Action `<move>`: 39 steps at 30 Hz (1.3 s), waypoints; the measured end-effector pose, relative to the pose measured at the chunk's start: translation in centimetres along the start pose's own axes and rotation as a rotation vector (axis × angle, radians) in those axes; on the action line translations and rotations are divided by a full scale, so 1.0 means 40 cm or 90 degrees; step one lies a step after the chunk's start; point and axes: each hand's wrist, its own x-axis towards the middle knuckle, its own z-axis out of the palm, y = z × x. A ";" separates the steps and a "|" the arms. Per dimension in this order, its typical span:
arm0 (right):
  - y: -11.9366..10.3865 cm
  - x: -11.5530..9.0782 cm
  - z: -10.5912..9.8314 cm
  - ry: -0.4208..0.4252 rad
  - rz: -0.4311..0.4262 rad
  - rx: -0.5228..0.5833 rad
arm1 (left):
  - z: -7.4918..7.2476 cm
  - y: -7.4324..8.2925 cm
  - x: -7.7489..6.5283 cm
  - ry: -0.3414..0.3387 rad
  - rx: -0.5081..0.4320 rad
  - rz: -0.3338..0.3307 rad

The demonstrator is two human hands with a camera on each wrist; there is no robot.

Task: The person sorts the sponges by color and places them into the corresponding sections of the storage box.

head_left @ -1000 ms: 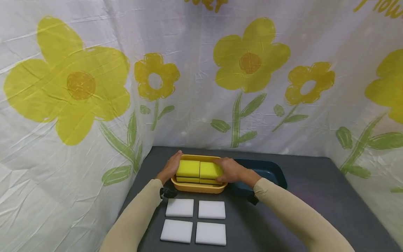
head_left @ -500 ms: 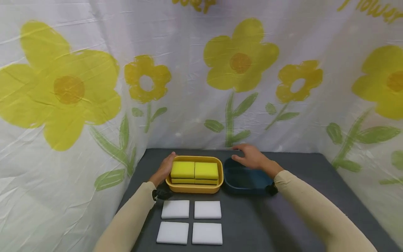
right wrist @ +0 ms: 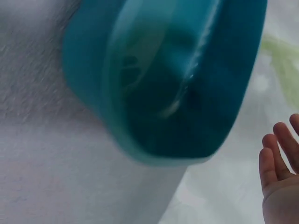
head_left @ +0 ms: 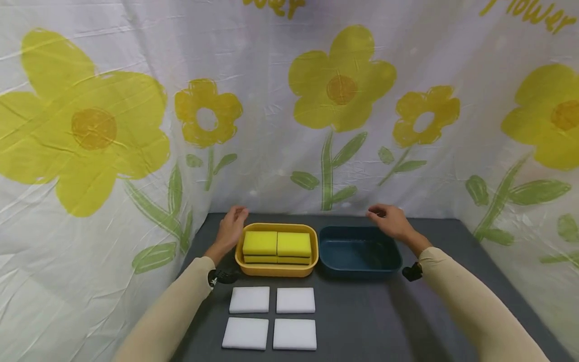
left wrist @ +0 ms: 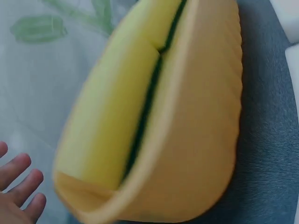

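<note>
Side by side in a yellow basket [head_left: 277,271] lie yellow sponges [head_left: 260,243] with dark scouring layers, stacked two high. My left hand [head_left: 230,230] is raised just beyond the basket's left end, holding nothing; in the left wrist view its fingers [left wrist: 17,167] are spread apart from the basket wall. To the right stands a dark blue basket [head_left: 359,271] with nothing inside. Over its far right corner is my right hand [head_left: 390,220], also holding nothing, its fingers [right wrist: 286,144] relaxed in the right wrist view.
In front of the yellow basket, several white sponge pads [head_left: 249,300] lie flat in two rows on the dark table [head_left: 353,327]. A white curtain [head_left: 271,151] printed with yellow flowers hangs behind and at both sides.
My right hand has left the sponges in the yellow basket and moved right, past the blue basket. My left hand has let go of the yellow basket's left end and lifted away.
</note>
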 end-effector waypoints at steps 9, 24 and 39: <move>0.053 -0.026 -0.003 0.009 0.038 0.001 | -0.010 0.095 -0.027 0.005 0.017 0.185; 0.126 -0.038 0.043 -0.005 0.151 0.077 | 0.028 0.261 -0.174 -0.235 0.146 0.337; 0.173 -0.061 0.077 -0.069 0.216 0.221 | 0.054 0.312 -0.287 -0.525 0.292 0.282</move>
